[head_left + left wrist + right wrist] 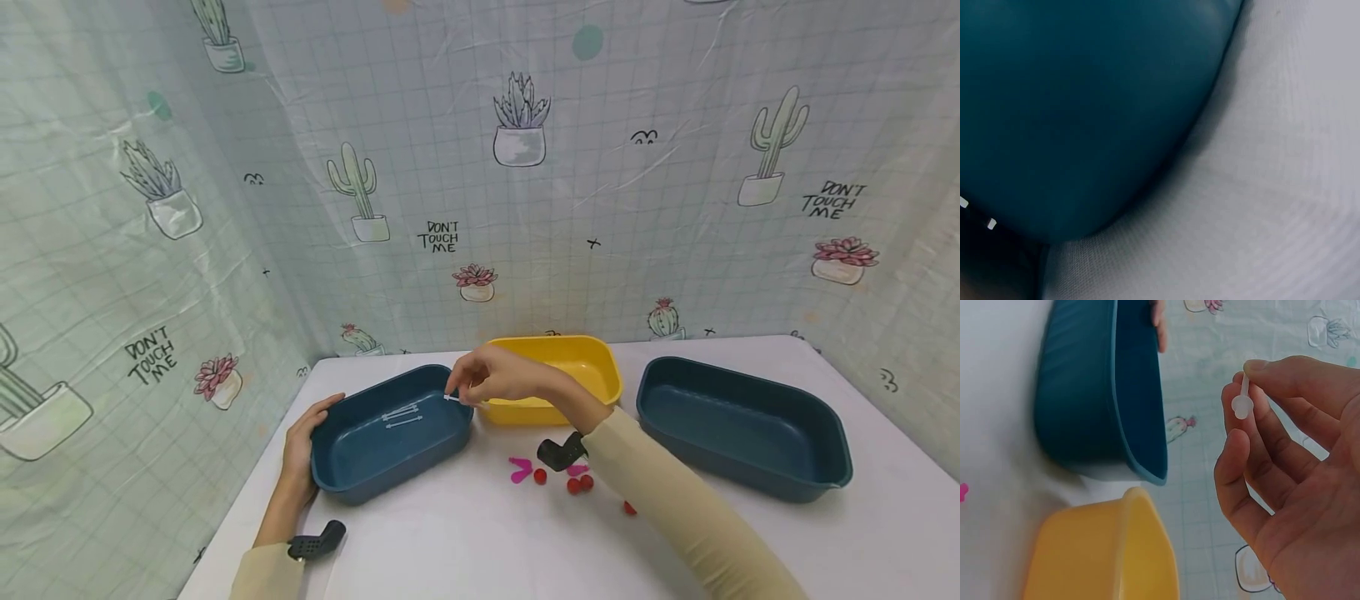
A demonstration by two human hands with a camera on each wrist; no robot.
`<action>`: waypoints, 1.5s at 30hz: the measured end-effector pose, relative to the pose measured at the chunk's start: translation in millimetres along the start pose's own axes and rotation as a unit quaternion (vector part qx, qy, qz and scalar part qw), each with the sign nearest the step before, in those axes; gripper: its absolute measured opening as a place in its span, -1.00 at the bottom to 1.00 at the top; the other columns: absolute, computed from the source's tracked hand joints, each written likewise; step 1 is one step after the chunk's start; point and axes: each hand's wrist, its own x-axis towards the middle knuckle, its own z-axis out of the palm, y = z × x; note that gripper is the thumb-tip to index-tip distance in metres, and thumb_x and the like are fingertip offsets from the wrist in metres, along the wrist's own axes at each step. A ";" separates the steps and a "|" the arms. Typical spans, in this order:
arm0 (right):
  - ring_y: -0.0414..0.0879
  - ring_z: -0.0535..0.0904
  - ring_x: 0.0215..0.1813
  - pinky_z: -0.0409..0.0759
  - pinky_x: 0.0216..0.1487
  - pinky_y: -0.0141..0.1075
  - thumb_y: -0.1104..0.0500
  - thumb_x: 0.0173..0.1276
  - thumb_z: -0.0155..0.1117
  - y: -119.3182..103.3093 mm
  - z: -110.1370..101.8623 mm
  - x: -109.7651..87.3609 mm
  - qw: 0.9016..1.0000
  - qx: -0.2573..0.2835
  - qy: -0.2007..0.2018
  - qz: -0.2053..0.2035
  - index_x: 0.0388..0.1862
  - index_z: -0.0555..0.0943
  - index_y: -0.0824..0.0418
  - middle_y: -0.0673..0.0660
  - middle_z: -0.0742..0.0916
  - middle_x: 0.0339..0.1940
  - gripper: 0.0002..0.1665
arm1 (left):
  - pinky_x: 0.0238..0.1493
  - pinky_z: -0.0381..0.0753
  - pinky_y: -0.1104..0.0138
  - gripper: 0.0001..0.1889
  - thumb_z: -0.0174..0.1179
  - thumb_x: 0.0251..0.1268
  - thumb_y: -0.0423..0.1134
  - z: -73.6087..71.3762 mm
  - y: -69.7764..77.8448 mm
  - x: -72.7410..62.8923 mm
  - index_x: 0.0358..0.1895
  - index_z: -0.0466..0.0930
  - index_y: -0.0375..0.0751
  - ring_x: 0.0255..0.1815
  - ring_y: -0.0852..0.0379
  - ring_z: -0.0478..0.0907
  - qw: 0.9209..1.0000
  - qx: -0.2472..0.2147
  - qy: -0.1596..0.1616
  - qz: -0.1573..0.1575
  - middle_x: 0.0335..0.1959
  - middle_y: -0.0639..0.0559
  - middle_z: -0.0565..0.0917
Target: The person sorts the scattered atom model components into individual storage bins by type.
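Between thumb and forefinger, the right hand (495, 374) pinches a slim, whitish plastic stick (1242, 407) with a rounded, translucent end, over the right end of the smooth left blue bin (390, 475). The left hand (302, 442) touches that bin's opposite end, though I cannot tell whether its fingers curl over the rim; inside lie similar thin sticks (405, 422). Beyond are a glossy yellow bin (525, 415), a round-cornered right blue bin (750, 471), and, on the white tabletop (450, 546), forked pink pieces (521, 476) and round red balls (540, 477).
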 end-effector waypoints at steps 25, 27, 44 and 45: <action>-0.16 0.55 -0.34 0.66 -0.20 -0.29 0.29 0.45 0.27 7.2 15.7 58.3 0.999 -0.004 -0.050 0.017 0.10 0.73 0.28 0.18 0.75 -0.29 -0.71 | 0.73 -0.06 0.03 -0.46 -0.41 0.70 -0.18 -0.2 -0.3 -2.5 0.57 0.31 -0.09 0.69 0.06 0.09 1.000 -0.003 0.009 -0.001 0.63 0.04 0.25; -0.15 0.55 -0.33 0.65 -0.21 -0.35 0.29 0.45 0.27 10.4 18.1 62.2 0.998 -0.002 -0.054 0.012 0.09 0.74 0.26 0.27 0.75 -0.25 -0.72 | 0.73 -0.06 0.02 -0.46 -0.42 0.70 -0.18 -0.2 -0.2 -2.6 0.57 0.30 -0.11 0.69 0.05 0.08 1.000 -0.004 0.008 -0.001 0.64 0.04 0.25; -0.17 0.50 -0.36 0.56 -0.29 -0.47 0.38 0.46 0.21 27.5 39.6 85.6 0.998 0.014 -0.059 0.028 0.06 0.73 0.34 0.51 0.72 -0.08 -0.73 | 0.73 -0.06 0.02 -0.47 -0.41 0.70 -0.18 -0.9 -0.9 -0.6 0.57 0.31 -0.09 0.69 0.04 0.09 1.000 -0.005 0.009 0.000 0.64 0.04 0.25; -0.17 0.51 -0.36 0.56 -0.29 -0.47 0.39 0.46 0.21 28.5 40.8 86.7 0.998 0.015 -0.060 0.029 0.06 0.73 0.35 0.51 0.72 -0.07 -0.73 | 0.73 -0.06 0.02 -0.46 -0.41 0.70 -0.18 -0.9 -1.0 -0.9 0.57 0.31 -0.09 0.69 0.04 0.09 1.000 -0.005 0.008 -0.001 0.64 0.04 0.24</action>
